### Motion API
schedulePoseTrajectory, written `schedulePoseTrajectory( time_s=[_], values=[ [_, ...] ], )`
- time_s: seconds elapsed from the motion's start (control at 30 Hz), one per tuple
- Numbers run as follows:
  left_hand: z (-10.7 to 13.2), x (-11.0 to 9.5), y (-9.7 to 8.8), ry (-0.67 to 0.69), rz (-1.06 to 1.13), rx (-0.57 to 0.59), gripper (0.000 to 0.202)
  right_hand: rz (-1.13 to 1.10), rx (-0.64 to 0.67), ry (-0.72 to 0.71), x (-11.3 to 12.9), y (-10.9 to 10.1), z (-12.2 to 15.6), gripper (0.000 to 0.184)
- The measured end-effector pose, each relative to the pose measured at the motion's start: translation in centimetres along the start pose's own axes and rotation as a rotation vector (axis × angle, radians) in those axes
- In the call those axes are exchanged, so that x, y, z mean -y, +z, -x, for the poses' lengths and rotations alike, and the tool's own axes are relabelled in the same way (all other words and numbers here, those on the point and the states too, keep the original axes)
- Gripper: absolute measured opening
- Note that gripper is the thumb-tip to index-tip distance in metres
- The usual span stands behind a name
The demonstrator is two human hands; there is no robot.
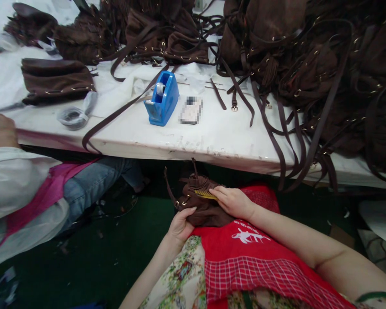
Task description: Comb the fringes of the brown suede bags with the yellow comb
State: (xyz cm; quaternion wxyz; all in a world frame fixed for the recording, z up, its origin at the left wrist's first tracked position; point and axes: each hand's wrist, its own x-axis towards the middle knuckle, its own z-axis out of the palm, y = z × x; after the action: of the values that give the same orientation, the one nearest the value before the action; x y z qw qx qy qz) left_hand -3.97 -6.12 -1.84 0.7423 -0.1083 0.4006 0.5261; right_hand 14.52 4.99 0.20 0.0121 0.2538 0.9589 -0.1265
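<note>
A dark brown bag (209,216) with gold eyelets and a thin buckled strap lies across my lap, just below the table edge. Its near left side is gripped by my left hand (180,225), thumb on top and the other fingers hidden beneath. My right hand (233,201) pinches a yellow comb (206,195), whose teeth rest against the bag's fringe (201,183). Under the bag spreads a red apron (218,244) with a checked band.
On the white table (131,141) stand a blue tape dispenser (169,101) and a blurred phone-like object (191,110). Brown bags (276,64) with hanging straps crowd the back and right. Another brown bag (56,79) lies left. A seated person (25,184) is at the left.
</note>
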Motion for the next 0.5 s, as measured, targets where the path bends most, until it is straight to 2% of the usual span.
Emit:
schedulePoseTrajectory(
  time_s=[0.13, 0.27, 0.4, 0.5],
  values=[
    [0.3, 0.3, 0.0, 0.066, -0.041, 0.004, 0.052, 0.086, 0.124, 0.219, 1.0, 0.0, -0.4, 0.039],
    [0.8, 0.8, -0.2, 0.122, -0.068, 0.010, 0.057, 0.141, 0.177, 0.339, 1.0, 0.3, -1.6, 0.039],
    [1.9, 1.2, 0.1, 0.158, -0.074, -0.016, 0.058, 0.187, 0.098, 0.360, 0.1, 0.8, -1.8, 0.041],
    [2.8, 1.3, 0.3, 0.240, -0.119, -0.105, 0.059, 0.181, -0.001, 0.398, -0.4, 1.4, -1.5, 0.041]
  ],
)
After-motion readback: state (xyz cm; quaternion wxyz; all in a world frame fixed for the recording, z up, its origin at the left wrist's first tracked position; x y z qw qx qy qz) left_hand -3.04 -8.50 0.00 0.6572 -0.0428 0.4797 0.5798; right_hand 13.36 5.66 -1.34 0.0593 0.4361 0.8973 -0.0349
